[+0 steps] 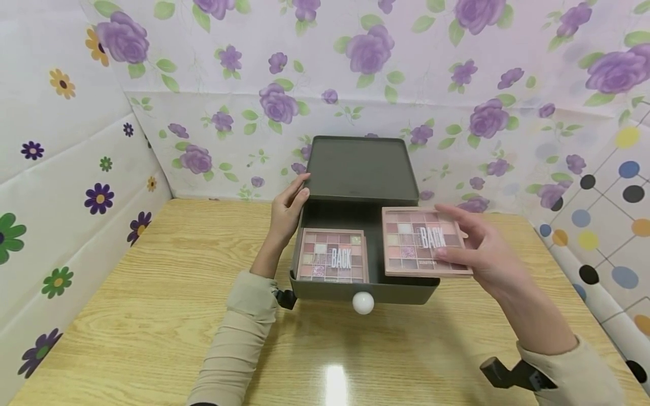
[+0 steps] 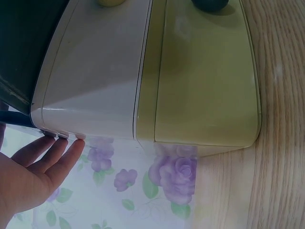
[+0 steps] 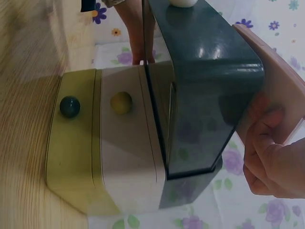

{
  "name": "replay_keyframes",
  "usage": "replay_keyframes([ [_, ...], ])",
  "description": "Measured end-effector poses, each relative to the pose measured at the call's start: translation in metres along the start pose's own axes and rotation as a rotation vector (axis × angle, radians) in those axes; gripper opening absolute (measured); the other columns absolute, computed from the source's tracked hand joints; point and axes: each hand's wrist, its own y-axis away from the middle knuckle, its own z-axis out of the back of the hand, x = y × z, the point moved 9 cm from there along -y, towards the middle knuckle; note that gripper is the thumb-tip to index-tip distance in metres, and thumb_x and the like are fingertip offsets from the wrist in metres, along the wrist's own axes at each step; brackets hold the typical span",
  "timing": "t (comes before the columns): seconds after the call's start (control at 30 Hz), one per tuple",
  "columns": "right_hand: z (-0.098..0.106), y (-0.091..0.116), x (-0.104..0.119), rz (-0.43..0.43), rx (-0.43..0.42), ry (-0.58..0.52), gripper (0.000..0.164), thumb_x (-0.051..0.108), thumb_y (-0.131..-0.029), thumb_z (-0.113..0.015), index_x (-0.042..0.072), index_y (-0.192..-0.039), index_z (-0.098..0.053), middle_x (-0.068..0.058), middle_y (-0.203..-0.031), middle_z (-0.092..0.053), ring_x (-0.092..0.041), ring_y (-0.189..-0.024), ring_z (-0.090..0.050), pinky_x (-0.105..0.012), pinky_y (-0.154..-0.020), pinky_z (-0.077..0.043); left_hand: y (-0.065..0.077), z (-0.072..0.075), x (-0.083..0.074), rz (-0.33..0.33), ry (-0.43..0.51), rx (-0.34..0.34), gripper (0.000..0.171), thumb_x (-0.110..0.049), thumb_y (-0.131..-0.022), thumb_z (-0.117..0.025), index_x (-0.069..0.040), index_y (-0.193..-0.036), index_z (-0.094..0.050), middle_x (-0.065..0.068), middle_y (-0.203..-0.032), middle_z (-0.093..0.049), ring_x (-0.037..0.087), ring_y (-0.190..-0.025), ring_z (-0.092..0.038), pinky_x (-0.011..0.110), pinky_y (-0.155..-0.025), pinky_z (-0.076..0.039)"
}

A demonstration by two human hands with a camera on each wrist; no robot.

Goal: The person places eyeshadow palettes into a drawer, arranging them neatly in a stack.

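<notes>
A small chest of stacked drawers (image 1: 363,169) stands on the table, its dark green top drawer (image 1: 325,291) pulled out by a white knob (image 1: 363,303). One pink eyeshadow palette (image 1: 312,259) with a clear lid lies in the drawer's left half, its edge suggesting another beneath. My right hand (image 1: 490,254) grips a matching palette (image 1: 398,239) by its right side, thumb on the lid, above the drawer's right half. My left hand (image 1: 285,217) rests against the chest's left side; in the left wrist view its fairly straight fingers (image 2: 71,157) touch the side wall.
Below the open drawer are a pale pink drawer (image 3: 126,138) with a yellow knob (image 3: 121,102) and a yellow-green drawer (image 3: 71,143) with a dark knob (image 3: 69,106). Flower-patterned cloth (image 1: 228,141) hangs close behind the chest. The tabletop (image 1: 152,316) is wood-grained.
</notes>
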Motion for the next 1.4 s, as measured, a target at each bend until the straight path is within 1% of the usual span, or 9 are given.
replay_keyframes([
  [0.37,-0.026,-0.017,0.0,-0.036,-0.008,0.119,0.072,-0.014,-0.076,-0.062,-0.001,-0.14,-0.03,-0.015,-0.116,-0.05,-0.018,-0.087,-0.063,-0.027,-0.071,-0.052,0.0,0.0,0.0,-0.017,0.001,-0.004,0.04,-0.006,-0.092,-0.046,0.01,-0.129,-0.047,0.023,-0.139,-0.039,0.032,-0.129,-0.035,0.036,-0.105,-0.029],
  [0.57,-0.038,-0.024,-0.004,-0.087,-0.018,0.14,0.073,-0.012,-0.077,-0.063,0.0,-0.14,-0.029,-0.018,-0.118,-0.046,-0.018,-0.086,-0.063,-0.028,-0.07,-0.053,0.0,0.0,-0.002,-0.024,0.001,-0.003,0.04,-0.006,-0.092,-0.046,0.01,-0.128,-0.047,0.024,-0.138,-0.039,0.032,-0.129,-0.035,0.036,-0.105,-0.029],
  [0.73,-0.045,-0.03,-0.005,-0.108,-0.04,0.227,0.073,-0.01,-0.075,-0.066,0.0,-0.139,-0.032,-0.019,-0.119,-0.043,-0.016,-0.086,-0.061,-0.027,-0.069,-0.052,-0.001,0.0,-0.001,-0.028,0.005,-0.002,0.04,-0.005,-0.091,-0.045,0.011,-0.128,-0.047,0.026,-0.138,-0.038,0.034,-0.129,-0.035,0.038,-0.105,-0.029],
  [0.8,-0.048,-0.032,-0.005,-0.108,-0.044,0.254,0.072,-0.01,-0.074,-0.066,-0.001,-0.138,-0.033,-0.019,-0.119,-0.043,-0.016,-0.086,-0.06,-0.026,-0.069,-0.052,-0.002,0.001,0.004,-0.032,0.004,-0.005,0.04,-0.007,-0.092,-0.046,0.009,-0.128,-0.048,0.024,-0.139,-0.038,0.032,-0.129,-0.035,0.036,-0.104,-0.03],
  [0.97,-0.055,-0.036,-0.006,-0.118,-0.047,0.298,0.07,-0.008,-0.074,-0.068,-0.002,-0.136,-0.036,-0.019,-0.113,-0.048,-0.016,-0.085,-0.059,-0.025,-0.07,-0.051,-0.002,0.001,0.005,-0.026,-0.001,-0.008,0.04,-0.008,-0.092,-0.046,0.008,-0.129,-0.048,0.022,-0.139,-0.039,0.031,-0.129,-0.036,0.036,-0.104,-0.03],
  [1.0,-0.056,-0.037,-0.007,-0.124,-0.046,0.305,0.07,-0.008,-0.074,-0.068,-0.002,-0.136,-0.037,-0.018,-0.111,-0.05,-0.015,-0.085,-0.059,-0.024,-0.07,-0.051,-0.001,0.0,0.001,-0.019,0.0,-0.006,0.04,-0.006,-0.092,-0.046,0.01,-0.128,-0.047,0.024,-0.139,-0.038,0.033,-0.129,-0.035,0.038,-0.104,-0.03],
  [1.17,-0.063,-0.04,-0.012,-0.179,-0.046,0.34,0.07,-0.007,-0.075,-0.068,0.0,-0.137,-0.037,-0.018,-0.105,-0.055,-0.015,-0.085,-0.059,-0.024,-0.07,-0.051,-0.001,-0.001,0.001,-0.011,-0.001,0.002,0.04,-0.006,-0.092,-0.045,0.009,-0.129,-0.047,0.024,-0.139,-0.037,0.033,-0.129,-0.035,0.037,-0.104,-0.03],
  [1.3,-0.07,-0.043,-0.017,-0.222,-0.028,0.384,0.07,-0.002,-0.076,-0.07,0.004,-0.138,-0.038,-0.02,-0.108,-0.055,-0.017,-0.086,-0.059,-0.026,-0.071,-0.051,-0.001,0.0,0.001,-0.008,0.001,-0.002,0.041,-0.006,-0.091,-0.046,0.009,-0.129,-0.047,0.024,-0.139,-0.037,0.034,-0.129,-0.035,0.038,-0.104,-0.03],
  [1.4,-0.076,-0.047,-0.023,-0.25,0.003,0.385,0.069,0.0,-0.077,-0.07,0.006,-0.138,-0.038,-0.021,-0.114,-0.053,-0.019,-0.087,-0.059,-0.028,-0.073,-0.05,-0.001,0.001,0.0,-0.012,0.006,-0.008,0.04,-0.006,-0.091,-0.046,0.01,-0.128,-0.047,0.025,-0.138,-0.038,0.035,-0.129,-0.035,0.038,-0.104,-0.03],
])
